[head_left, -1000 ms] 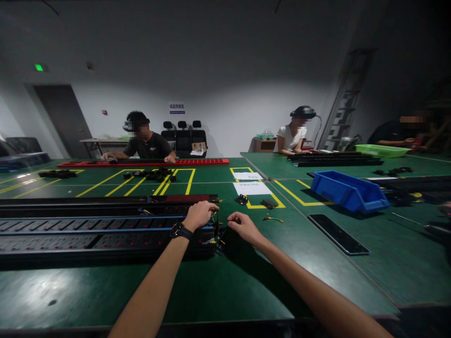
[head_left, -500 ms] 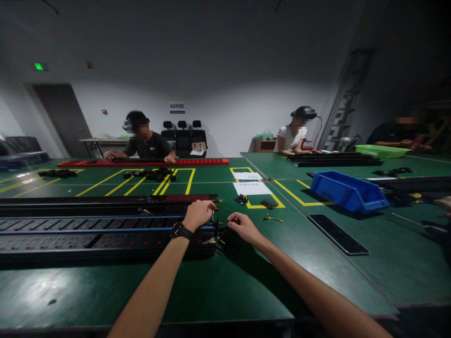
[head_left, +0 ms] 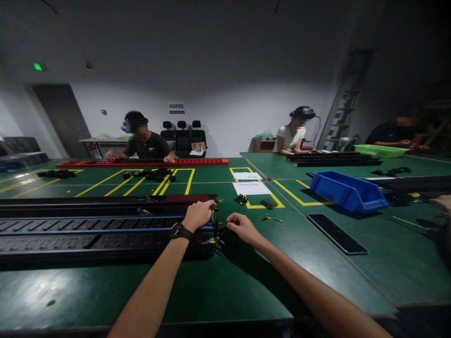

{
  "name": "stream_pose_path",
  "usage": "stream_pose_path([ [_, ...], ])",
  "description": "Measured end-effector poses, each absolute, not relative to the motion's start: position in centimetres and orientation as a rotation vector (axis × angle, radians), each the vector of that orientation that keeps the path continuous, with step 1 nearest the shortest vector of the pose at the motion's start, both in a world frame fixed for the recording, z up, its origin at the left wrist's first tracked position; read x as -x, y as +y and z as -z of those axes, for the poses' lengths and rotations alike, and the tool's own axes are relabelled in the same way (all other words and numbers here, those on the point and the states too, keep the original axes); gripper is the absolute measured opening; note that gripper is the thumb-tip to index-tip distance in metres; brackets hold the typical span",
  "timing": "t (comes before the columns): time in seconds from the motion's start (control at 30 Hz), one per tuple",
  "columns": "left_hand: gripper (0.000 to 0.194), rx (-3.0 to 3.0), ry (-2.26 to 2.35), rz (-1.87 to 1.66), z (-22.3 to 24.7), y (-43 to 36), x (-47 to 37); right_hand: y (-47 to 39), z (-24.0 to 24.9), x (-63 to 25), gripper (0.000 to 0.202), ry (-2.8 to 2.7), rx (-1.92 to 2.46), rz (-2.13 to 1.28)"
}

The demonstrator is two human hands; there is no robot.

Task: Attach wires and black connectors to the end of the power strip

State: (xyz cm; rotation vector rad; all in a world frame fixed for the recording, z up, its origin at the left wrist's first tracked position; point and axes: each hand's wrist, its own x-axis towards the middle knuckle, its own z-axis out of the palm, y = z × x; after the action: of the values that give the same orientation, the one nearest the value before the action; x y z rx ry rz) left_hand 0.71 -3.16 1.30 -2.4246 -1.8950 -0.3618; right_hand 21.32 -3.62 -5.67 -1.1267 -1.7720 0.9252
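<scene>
Long black power strips with rows of outlets and small red dots lie side by side at the left, a blue line running between them. My left hand, a black watch at its wrist, is closed over the right end of the power strips. Loose coloured wires and a dark end piece stick out there. Just right of that end, my right hand is pinched closed, thumb against forefinger. Whatever sits between these fingertips is too small and dark to make out.
Right of my hands lie a phone, a blue bin, a short green-yellow wire and paper sheets. Across the green table, one person works at a red rail, another at black rails. A screwdriver lies far right.
Both hands stay almost in place at the end of the power strips. The view has shifted very slightly; nothing is plainly taken up or let go.
</scene>
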Motion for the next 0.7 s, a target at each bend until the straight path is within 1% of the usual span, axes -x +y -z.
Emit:
stream_pose_path([
  [0.17, 0.038, 2.426, -1.909, 0.349, -1.29, -3.13, -0.7, -3.3, 6.0, -21.37, 0.011, -1.82, 1.165, -0.894],
  [0.33, 0.035, 2.402, -1.939, 0.424, -1.32, -3.02, -0.72, -3.4, 5.96, -21.39, 0.01, -1.844, 1.159, -0.895],
  [0.7, 0.036, 2.395, -2.008, 0.454, -1.41, -2.89, -0.62, -4.0, 5.12, -21.25, 0.011, -1.912, 1.161, -0.856],
])
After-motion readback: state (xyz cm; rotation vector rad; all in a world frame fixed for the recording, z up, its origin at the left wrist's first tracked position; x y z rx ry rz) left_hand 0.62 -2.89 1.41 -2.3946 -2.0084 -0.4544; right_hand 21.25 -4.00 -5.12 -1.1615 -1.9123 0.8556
